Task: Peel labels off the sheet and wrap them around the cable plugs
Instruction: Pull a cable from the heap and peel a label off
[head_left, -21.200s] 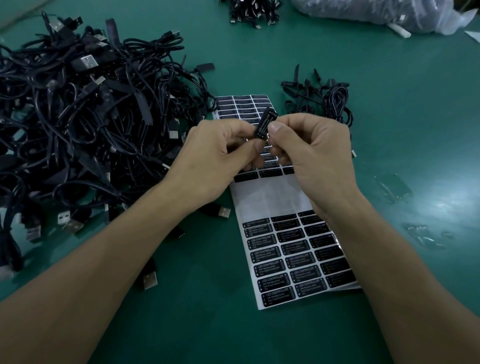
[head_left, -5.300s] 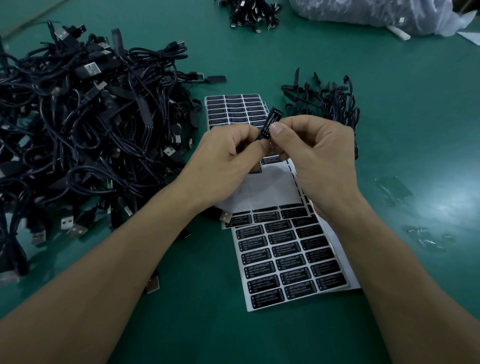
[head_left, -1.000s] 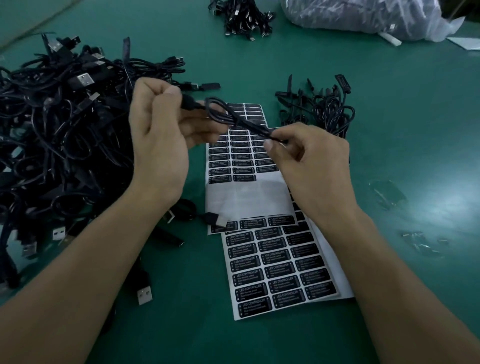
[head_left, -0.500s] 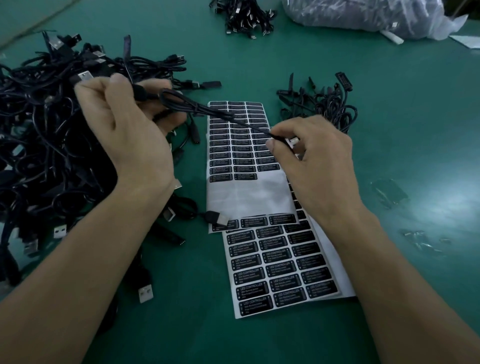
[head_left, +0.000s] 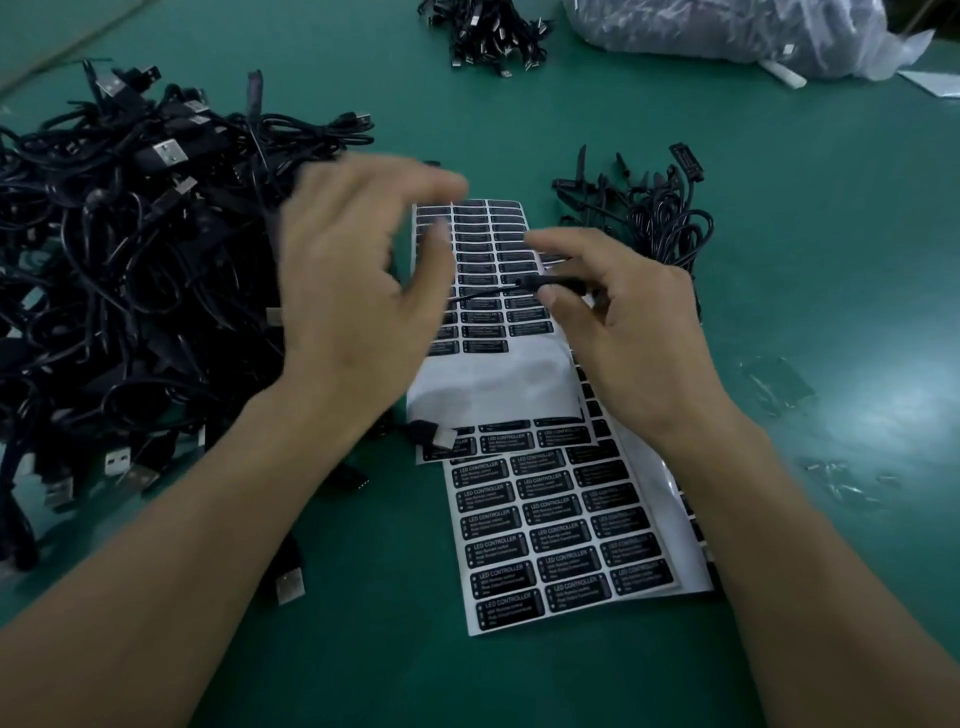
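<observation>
Head view: the right hand (head_left: 639, 332) hovers over the right edge of the label sheet (head_left: 493, 382), thumb and forefinger clamped on a black cable plug (head_left: 540, 284) whose thin lead trails left across the sheet. The left hand (head_left: 353, 291), blurred, hangs over the sheet's left edge, fingers spread and holding nothing. A big cable pile (head_left: 130, 270) lies left of the sheet, and a small bundle (head_left: 654, 218) lies beyond its right corner. The step looks like fetching a label (head_left: 483, 346). Next, the free hand must lift one by a corner.

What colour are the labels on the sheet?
The labels are black with white lettering; the head view shows them best.
</observation>
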